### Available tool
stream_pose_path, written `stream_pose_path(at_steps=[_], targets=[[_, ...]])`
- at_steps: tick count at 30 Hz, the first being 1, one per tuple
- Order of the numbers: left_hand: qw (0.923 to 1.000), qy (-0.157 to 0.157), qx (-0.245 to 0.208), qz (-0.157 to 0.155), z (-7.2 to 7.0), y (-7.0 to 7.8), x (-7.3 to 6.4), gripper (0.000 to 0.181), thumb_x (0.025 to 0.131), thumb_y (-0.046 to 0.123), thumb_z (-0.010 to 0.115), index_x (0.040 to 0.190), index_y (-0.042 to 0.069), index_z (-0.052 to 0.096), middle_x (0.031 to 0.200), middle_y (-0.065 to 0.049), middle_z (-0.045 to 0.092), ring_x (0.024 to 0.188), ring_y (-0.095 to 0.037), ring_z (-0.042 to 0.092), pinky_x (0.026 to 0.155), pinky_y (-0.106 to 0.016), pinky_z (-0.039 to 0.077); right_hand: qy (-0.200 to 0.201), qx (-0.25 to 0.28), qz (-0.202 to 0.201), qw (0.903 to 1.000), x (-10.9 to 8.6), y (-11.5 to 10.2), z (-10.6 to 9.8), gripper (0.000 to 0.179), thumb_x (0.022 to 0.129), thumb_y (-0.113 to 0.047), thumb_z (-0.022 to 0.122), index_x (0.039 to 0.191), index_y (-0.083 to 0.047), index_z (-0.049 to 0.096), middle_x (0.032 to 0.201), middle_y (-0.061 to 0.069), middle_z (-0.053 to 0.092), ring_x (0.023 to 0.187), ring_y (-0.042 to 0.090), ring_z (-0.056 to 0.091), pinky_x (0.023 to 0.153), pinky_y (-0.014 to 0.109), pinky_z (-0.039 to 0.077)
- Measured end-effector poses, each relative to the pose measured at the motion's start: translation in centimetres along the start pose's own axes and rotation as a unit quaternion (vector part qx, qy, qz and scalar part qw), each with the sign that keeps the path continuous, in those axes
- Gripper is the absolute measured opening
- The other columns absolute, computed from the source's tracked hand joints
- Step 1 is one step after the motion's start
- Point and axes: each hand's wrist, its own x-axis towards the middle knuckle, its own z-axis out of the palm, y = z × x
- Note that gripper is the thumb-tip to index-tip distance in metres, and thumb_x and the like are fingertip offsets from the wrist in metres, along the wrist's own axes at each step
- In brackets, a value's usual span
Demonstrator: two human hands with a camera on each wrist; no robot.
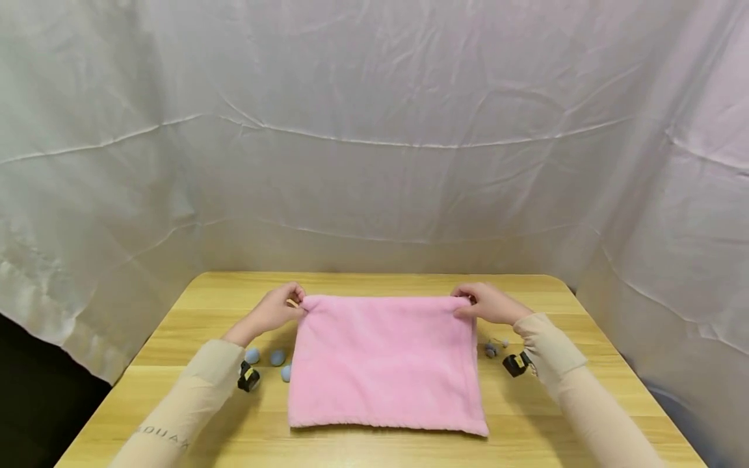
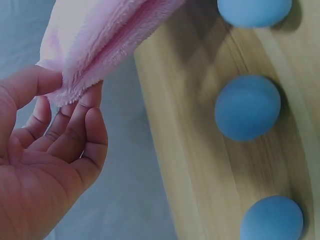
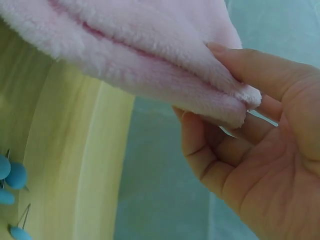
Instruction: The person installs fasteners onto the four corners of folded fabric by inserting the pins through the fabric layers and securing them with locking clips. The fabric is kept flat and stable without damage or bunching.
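Note:
A fluffy pink cloth (image 1: 383,364) hangs spread between both hands, its far edge raised and its lower edge toward the front of the table. My left hand (image 1: 275,311) pinches its far left corner between thumb and fingers. At the far right corner, my right hand (image 1: 491,303) grips the cloth the same way. The right wrist view shows folded layers of the cloth (image 3: 150,75) between thumb and fingers. Left of the cloth lie three blue balls, one of them the middle ball (image 2: 248,107) in the left wrist view. What lies behind the cloth is hidden in the head view.
Several small blue pieces with thin metal pins (image 1: 491,350) lie on the wooden table (image 1: 386,452) right of the cloth. White curtains (image 1: 374,182) hang behind and beside the table. Each wrist carries a small black camera, such as the left camera (image 1: 248,377).

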Motion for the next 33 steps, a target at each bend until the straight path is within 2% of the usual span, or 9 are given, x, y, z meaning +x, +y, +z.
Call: stream_pose_path(at_steps=[5, 10, 15, 21, 24, 27, 30, 33], targets=[[0.9994, -0.021, 0.019, -0.022, 0.7, -1.1, 1.5, 0.022, 0.083, 0.005, 0.071, 0.094, 0.003, 0.053, 0.093, -0.013, 0.061, 0.086, -0.021, 0.055, 0.063, -0.026, 0.044, 0.001, 0.002, 0.01, 0.9999, 1.8, 1.5, 0.6, 0.021, 0.085, -0.023, 0.075, 0.1, -0.011, 0.068, 0.089, 0.001, 0.064, 0.081, 0.013, 0.052, 0.073, 0.029, 0.043], [0.998, -0.038, 0.021, -0.045, 1.6, -1.7, 2.8, 0.023, 0.081, 0.003, 0.071, 0.095, 0.002, 0.052, 0.091, -0.013, 0.06, 0.081, -0.02, 0.054, 0.061, -0.025, 0.046, -0.004, 0.009, 0.019, 0.9998, 2.8, 2.6, 1.2, 0.024, 0.083, -0.019, 0.075, 0.101, -0.005, 0.067, 0.092, 0.006, 0.066, 0.084, 0.015, 0.055, 0.076, 0.031, 0.046], [0.9966, -0.05, 0.015, -0.064, 2.5, -2.0, 3.4, 0.023, 0.081, 0.0, 0.069, 0.094, -0.001, 0.05, 0.089, -0.015, 0.06, 0.079, -0.021, 0.055, 0.063, -0.027, 0.048, -0.018, 0.032, 0.028, 0.999, 3.4, 3.6, 2.1, 0.024, 0.082, -0.015, 0.074, 0.101, -0.002, 0.066, 0.091, 0.011, 0.066, 0.081, 0.017, 0.056, 0.071, 0.029, 0.047], [0.9922, -0.068, -0.002, -0.104, 3.3, -2.9, 3.6, 0.023, 0.085, 0.002, 0.067, 0.1, -0.002, 0.05, 0.092, -0.014, 0.063, 0.071, -0.018, 0.061, 0.063, -0.028, 0.05, -0.023, 0.046, 0.044, 0.9977, 3.8, 4.4, 3.3, 0.025, 0.083, -0.012, 0.074, 0.104, -0.001, 0.065, 0.098, 0.014, 0.067, 0.09, 0.022, 0.059, 0.076, 0.031, 0.049], [0.991, -0.07, -0.004, -0.114, 3.1, -2.9, 3.6, 0.027, 0.086, 0.005, 0.068, 0.105, -0.003, 0.051, 0.095, -0.016, 0.063, 0.071, -0.017, 0.06, 0.063, -0.029, 0.051, -0.024, 0.065, 0.053, 0.9962, 3.6, 4.6, 3.3, 0.029, 0.084, -0.011, 0.072, 0.108, 0.002, 0.062, 0.103, 0.019, 0.066, 0.096, 0.028, 0.061, 0.08, 0.037, 0.052], [0.9914, -0.066, 0.008, -0.113, 2.6, -2.6, 3.4, 0.031, 0.086, 0.009, 0.068, 0.11, -0.003, 0.053, 0.1, -0.017, 0.062, 0.079, -0.02, 0.059, 0.068, -0.03, 0.05, -0.019, 0.073, 0.056, 0.9956, 3.3, 5.0, 3.0, 0.036, 0.085, -0.011, 0.071, 0.114, 0.005, 0.059, 0.106, 0.022, 0.065, 0.1, 0.034, 0.063, 0.084, 0.041, 0.053], [0.9933, -0.053, 0.031, -0.097, 1.8, -2.1, 3.2, 0.034, 0.087, 0.014, 0.068, 0.113, -0.003, 0.055, 0.104, -0.018, 0.06, 0.089, -0.024, 0.058, 0.075, -0.032, 0.05, -0.007, 0.075, 0.05, 0.9959, 2.7, 5.3, 2.2, 0.041, 0.086, -0.012, 0.071, 0.119, 0.009, 0.056, 0.11, 0.027, 0.064, 0.101, 0.037, 0.064, 0.087, 0.045, 0.054], [0.9953, -0.034, 0.033, -0.084, 0.9, -1.6, 2.7, 0.036, 0.088, 0.018, 0.067, 0.115, -0.003, 0.056, 0.107, -0.019, 0.06, 0.095, -0.028, 0.058, 0.078, -0.035, 0.05, 0.006, 0.08, 0.041, 0.9959, 1.6, 5.3, 1.2, 0.041, 0.089, -0.01, 0.069, 0.122, 0.009, 0.055, 0.113, 0.03, 0.062, 0.101, 0.039, 0.064, 0.086, 0.046, 0.054]])
